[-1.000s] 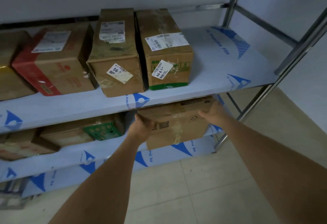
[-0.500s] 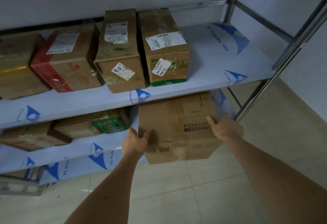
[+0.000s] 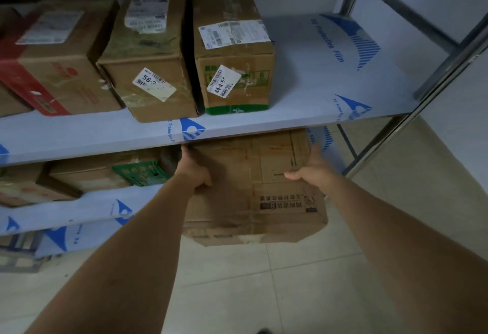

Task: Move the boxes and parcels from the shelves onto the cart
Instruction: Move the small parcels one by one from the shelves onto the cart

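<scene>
Carried box: a large brown cardboard box (image 3: 253, 191) stuck out past the front edge of the lower shelf (image 3: 87, 209), its near end hanging over the tiled floor (image 3: 264, 294), its far end hidden under the upper shelf (image 3: 303, 83).
Left hand: the left hand (image 3: 194, 170) held the box's left side, fingers reaching forward along it and the thumb curled over the top edge; the grip was clamped on the cardboard.
Right hand: the right hand (image 3: 313, 168) pressed the box's right side, thumb laid across the top face; the fingers went down the far side out of sight, so how tightly they curled was hard to judge, though the hand seemed to clasp the box.
Upper shelf: three boxes stood side by side, touching or nearly so: a red-banded box (image 3: 55, 61) on the left, a plain brown box with a "56" label (image 3: 148, 69) in the middle, and a box with a green strip and a "44-4" label (image 3: 232, 51) to its right. The right part of that shelf showed bare blue-printed protective film.
Lower shelf, left of the carried box: a flat box with a green printed patch (image 3: 105, 172) lay just beside the left hand.
Frame: a metal upright (image 3: 449, 75) ran along the shelving's right end.
</scene>
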